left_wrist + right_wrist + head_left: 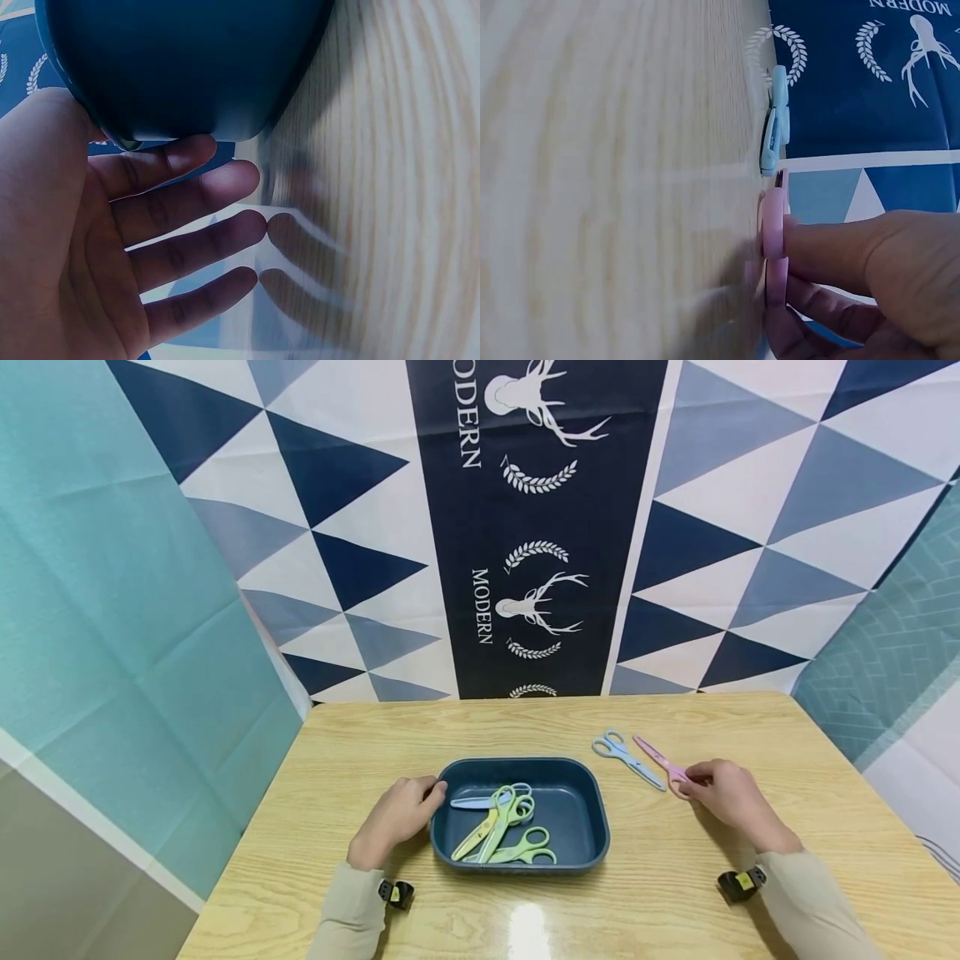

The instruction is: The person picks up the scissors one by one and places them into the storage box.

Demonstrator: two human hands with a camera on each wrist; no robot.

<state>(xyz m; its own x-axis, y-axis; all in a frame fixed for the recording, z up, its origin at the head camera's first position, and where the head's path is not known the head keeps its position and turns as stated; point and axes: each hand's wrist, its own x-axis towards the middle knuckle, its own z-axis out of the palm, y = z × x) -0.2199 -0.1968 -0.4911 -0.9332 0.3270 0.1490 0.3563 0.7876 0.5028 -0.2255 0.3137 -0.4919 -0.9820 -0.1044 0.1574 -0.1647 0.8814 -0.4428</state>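
Note:
In the head view my left hand (401, 817) is at the left end of a dark blue tray (592, 852). Its thumb goes over the rim and the index finger touches the outer wall; the other fingers extend loosely below in the left wrist view. Several scissors lie in the tray, among them blue scissors (480, 802), yellow scissors (475, 835) and green scissors (501, 822). On the right, my right hand (731, 797) pinches the handle of pink scissors (660, 761), whose blades point away to the left. Blue scissors (636, 764) lie on the table beside them.
The wooden table (660, 893) runs back to a patterned cloth (360, 552) hanging behind it. A teal panel (112, 635) stands along the left side. Dark wrist cameras sit at both sleeves.

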